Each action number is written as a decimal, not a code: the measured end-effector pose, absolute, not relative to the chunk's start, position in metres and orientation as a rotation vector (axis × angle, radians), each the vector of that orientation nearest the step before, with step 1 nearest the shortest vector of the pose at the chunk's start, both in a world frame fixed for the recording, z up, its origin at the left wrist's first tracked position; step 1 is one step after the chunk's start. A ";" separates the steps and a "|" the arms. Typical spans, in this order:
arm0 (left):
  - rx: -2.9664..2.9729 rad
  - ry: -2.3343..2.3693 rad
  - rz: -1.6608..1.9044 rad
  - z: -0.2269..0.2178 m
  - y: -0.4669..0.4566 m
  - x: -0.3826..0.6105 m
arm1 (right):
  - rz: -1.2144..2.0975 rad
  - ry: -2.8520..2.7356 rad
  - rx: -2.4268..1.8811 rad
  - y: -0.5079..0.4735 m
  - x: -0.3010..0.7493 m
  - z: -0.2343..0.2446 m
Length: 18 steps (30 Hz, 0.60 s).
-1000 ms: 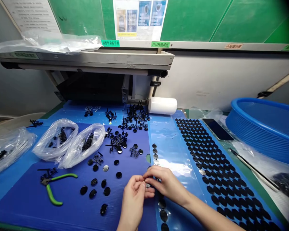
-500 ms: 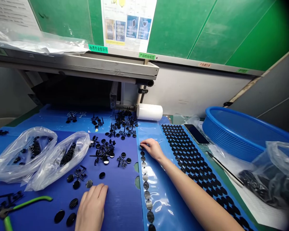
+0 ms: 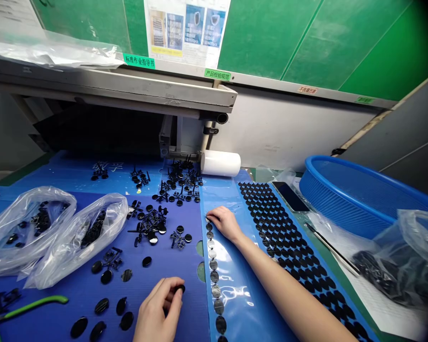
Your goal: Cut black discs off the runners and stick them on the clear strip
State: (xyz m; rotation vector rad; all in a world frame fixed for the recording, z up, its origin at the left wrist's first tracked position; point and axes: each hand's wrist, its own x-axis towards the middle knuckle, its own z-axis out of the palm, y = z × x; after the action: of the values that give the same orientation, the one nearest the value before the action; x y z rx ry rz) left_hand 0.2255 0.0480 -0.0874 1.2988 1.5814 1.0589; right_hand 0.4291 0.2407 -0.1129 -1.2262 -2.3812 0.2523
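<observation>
Black disc [image 3: 180, 288] is held at 6 o'clock, clamped in the grip of the left hand [image 3: 157, 308], while the right hand [image 3: 224, 223] lies open at 1 o'clock on the film strip [image 3: 233, 304], where setting the disc down looks called for next.

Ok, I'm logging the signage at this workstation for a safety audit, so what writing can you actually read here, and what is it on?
"标准作业指导书": green label on the pale rail.
"产品检验规范": second green label on the same rail.
Too small or blurred to read: the reddish label, the far-right green label, the poster's text, the printing on the blue mat.
</observation>
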 end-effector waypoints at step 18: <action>0.797 1.252 1.122 -0.079 0.071 0.244 | 0.717 -2.332 -0.843 0.123 0.377 -0.056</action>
State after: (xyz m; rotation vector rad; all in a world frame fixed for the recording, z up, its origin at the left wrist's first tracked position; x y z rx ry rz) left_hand 0.2435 0.0714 -0.0794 0.7975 1.2522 1.1215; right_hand 0.3769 0.1229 -0.0564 -0.8433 -2.3315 0.7166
